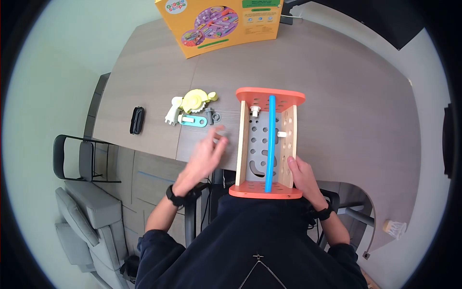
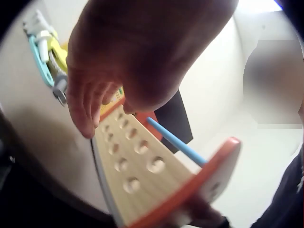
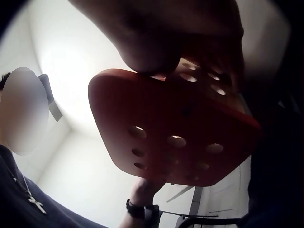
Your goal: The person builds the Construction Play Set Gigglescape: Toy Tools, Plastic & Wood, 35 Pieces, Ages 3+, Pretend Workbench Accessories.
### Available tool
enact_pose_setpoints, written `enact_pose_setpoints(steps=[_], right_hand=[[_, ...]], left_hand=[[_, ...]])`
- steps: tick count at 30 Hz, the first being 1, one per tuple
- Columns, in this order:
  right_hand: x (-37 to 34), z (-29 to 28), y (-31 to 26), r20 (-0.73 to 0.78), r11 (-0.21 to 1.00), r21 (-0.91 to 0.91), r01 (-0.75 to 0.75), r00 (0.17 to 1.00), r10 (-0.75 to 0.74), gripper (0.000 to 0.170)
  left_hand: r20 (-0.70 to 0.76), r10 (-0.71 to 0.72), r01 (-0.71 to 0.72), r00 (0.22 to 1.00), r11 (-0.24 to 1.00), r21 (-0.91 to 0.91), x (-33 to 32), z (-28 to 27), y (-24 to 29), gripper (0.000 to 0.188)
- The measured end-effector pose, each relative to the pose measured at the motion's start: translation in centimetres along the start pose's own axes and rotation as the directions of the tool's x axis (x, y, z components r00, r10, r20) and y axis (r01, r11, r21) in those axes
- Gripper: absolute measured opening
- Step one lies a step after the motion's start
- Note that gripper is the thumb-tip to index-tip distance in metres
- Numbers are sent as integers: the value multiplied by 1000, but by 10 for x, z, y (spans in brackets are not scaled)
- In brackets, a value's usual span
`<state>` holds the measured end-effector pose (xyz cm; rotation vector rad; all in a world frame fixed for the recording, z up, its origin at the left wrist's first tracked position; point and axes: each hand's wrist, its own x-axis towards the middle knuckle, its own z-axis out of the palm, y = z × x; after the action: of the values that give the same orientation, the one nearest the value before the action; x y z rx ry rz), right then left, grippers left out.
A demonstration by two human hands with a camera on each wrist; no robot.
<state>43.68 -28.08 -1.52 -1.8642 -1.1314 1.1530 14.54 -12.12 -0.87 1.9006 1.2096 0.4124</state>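
Observation:
A toy toolbox with red-orange end panels [image 1: 265, 190], pierced wooden sides [image 2: 142, 156] and a blue bar [image 1: 271, 144] stands at the table's front edge. Two white pieces, one [image 1: 255, 111] near the far left corner and one [image 1: 282, 134] at the right side, sit in it. My right hand [image 1: 304, 178] grips the right wooden side near the close end, thumb over its top edge. My left hand [image 1: 204, 156] hovers left of the box, holding nothing, fingers loosely extended. Beyond it lie a turquoise strip [image 1: 199, 121], grey bolt [image 1: 209, 115], grey ring [image 1: 217, 117] and yellow pieces [image 1: 195, 100].
A yellow printed box [image 1: 226, 24] stands at the table's far side. A black case [image 1: 137, 120] lies at the far left of the table [image 1: 351, 106]. Past the edge are a black chair [image 1: 86, 159] and a grey sofa [image 1: 94, 207].

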Motion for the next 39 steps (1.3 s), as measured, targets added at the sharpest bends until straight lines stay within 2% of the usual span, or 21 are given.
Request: enact_pose_setpoints(steps=[2, 3, 5, 8, 11, 14, 18, 21, 22, 24, 25, 27, 28, 31, 34, 37, 39], right_hand=[[-2, 2, -1, -3, 1000, 6, 26, 1000, -26, 47], [-3, 2, -3, 2, 1000, 0, 19, 1000, -19, 47], [-4, 0, -7, 8, 1000, -13, 5, 1000, -4, 46], [-6, 0, -11, -15, 999, -17, 30, 999, -30, 46], [-7, -11, -23, 76, 995, -96, -29, 996, 36, 45], [-9, -12, -21, 32, 997, -61, 46, 999, -44, 46], [-6, -12, 1, -125, 969, -10, 245, 962, -244, 42], [-16, -26, -23, -240, 977, -99, 189, 948, -207, 37], [-15, -29, -18, -294, 904, -281, 323, 867, -401, 31], [-24, -35, -37, -251, 870, -263, 417, 841, -479, 29], [-29, -38, -48, -229, 852, -251, 461, 826, -514, 28], [-33, -37, -61, -156, 840, -101, 533, 825, -542, 27], [-34, -36, -65, -123, 826, -25, 563, 819, -561, 27], [-37, -35, -74, 25, 891, -36, 452, 892, -452, 25], [-37, -28, -67, -24, 928, 161, 335, 942, -336, 24], [-37, -33, -60, 53, 924, 293, 244, 961, -271, 24], [-37, -36, -54, 121, 914, 334, 230, 951, -284, 23]], left_hand=[[-192, 35, 26, 981, 951, 308, 26, -11, -19, 41], [-255, 110, -1, 961, 919, 393, 37, -13, -33, 42], [-231, 36, 87, 972, 862, 500, 52, -21, -31, 46], [-177, 36, 77, 984, 805, 588, 62, -22, -21, 47], [-180, 169, -16, 969, 771, 637, 67, -16, -36, 47], [-191, 211, -43, 959, 770, 636, 67, -12, -41, 45], [-236, 178, 7, 955, 784, 621, 60, -18, -28, 41], [-244, 206, -49, 948, 849, 526, 38, -29, 16, 43], [-215, 240, -114, 947, 874, 472, 27, -31, 34, 50], [-98, 426, -353, 900, 841, 409, 7, -24, 59, 58], [-45, 512, -463, 858, 808, 365, -2, -20, 72, 62], [186, 625, -648, 758, 693, 316, -14, -14, 101, 71], [235, 629, -670, 741, 678, 302, -17, -12, 112, 72], [334, 645, -726, 687, 626, 283, -20, -1, 131, 72], [348, 675, -759, 651, 580, 295, -17, 4, 134, 72], [361, 688, -776, 629, 578, 252, -16, 3, 133, 71], [382, 679, -775, 627, 593, 218, -17, -5, 133, 70]])
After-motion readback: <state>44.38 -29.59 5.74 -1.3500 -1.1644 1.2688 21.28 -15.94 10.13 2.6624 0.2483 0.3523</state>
